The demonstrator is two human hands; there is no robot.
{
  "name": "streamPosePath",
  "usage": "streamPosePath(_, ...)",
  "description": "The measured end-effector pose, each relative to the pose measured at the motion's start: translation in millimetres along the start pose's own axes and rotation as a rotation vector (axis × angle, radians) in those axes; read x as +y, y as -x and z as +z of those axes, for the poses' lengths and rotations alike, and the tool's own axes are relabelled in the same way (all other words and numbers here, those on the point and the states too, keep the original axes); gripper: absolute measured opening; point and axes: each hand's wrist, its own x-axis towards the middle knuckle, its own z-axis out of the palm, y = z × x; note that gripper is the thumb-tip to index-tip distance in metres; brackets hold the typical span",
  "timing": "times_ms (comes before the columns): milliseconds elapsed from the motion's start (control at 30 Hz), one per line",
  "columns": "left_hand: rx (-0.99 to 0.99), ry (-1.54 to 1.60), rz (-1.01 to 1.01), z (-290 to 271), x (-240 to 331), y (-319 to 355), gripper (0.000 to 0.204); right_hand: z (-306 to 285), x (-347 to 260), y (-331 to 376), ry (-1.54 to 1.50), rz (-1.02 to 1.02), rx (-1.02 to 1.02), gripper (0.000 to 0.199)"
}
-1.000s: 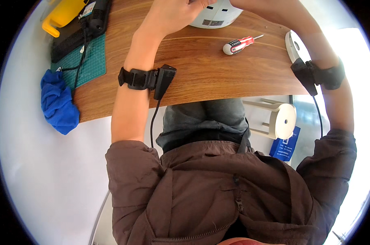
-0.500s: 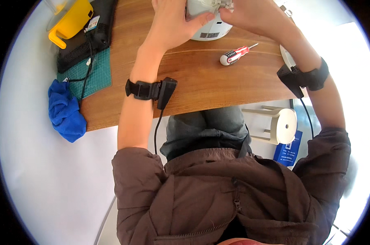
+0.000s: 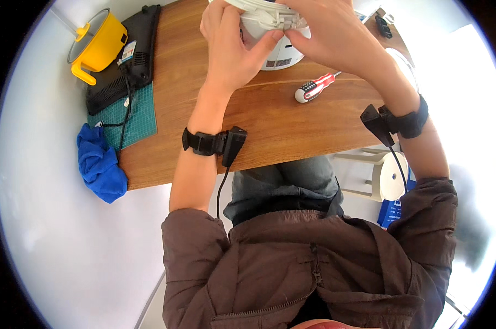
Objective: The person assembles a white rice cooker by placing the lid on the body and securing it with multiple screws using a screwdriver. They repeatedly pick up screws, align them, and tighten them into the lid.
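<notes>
A white rounded appliance (image 3: 282, 59) stands on the wooden table at the upper edge of the view. On its top shows a light, translucent-looking plastic part (image 3: 285, 21), partly covered by my fingers. My left hand (image 3: 234, 52) grips the left side, its thumb reaching to that part. From the right, my right hand (image 3: 333, 35) closes over the other side, thumb bent in close to the left thumb. The far side of the appliance and several fingertips are hidden. A red, white and black screwdriver (image 3: 315, 88) lies just nearer, its shaft pointing right.
At far left are a yellow pot (image 3: 103, 46), a black device (image 3: 141, 60) with a cable, a green cutting mat (image 3: 141, 118) and a blue cloth (image 3: 99, 164). A small black object (image 3: 383, 26) lies far right. Below the table edge (image 3: 281, 159) stands a cream stool (image 3: 388, 175).
The view has shifted, so the table and things sit lower and more of the appliance's top shows. Both hands stay on the appliance; the screwdriver lies still.
</notes>
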Motion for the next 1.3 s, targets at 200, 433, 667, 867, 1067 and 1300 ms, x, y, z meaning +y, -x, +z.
streamPosePath(200, 0.074, 0.203, -0.124, 17, -5, 12, 0.083, 1, 6, 2, -0.101, -0.008, 0.007, 0.04)
streamPosePath(433, 0.303, 0.117, -0.191, 36, -6, 19, 0.097, 4, 10, 9, -0.146, 0.004, 0.011, 0.051)
streamPosePath(667, 0.187, -0.169, -0.011, 7, 7, 20, 0.115, 10, 23, 31, -0.112, -0.004, 0.28, 0.069)
streamPosePath(867, 0.282, -0.266, 0.126, 8, 17, 23, 0.044, 42, 13, 59, -0.074, 0.207, 0.53, 0.054)
streamPosePath(1067, 0.296, -0.231, 0.082, 19, 22, 23, 0.034, 67, -1, 60, -0.082, 0.236, 0.6, 0.043)
streamPosePath(1300, 0.285, -0.172, 0.069, 22, 23, 19, 0.035, 73, 4, 56, -0.202, 0.196, 0.696, 0.036)
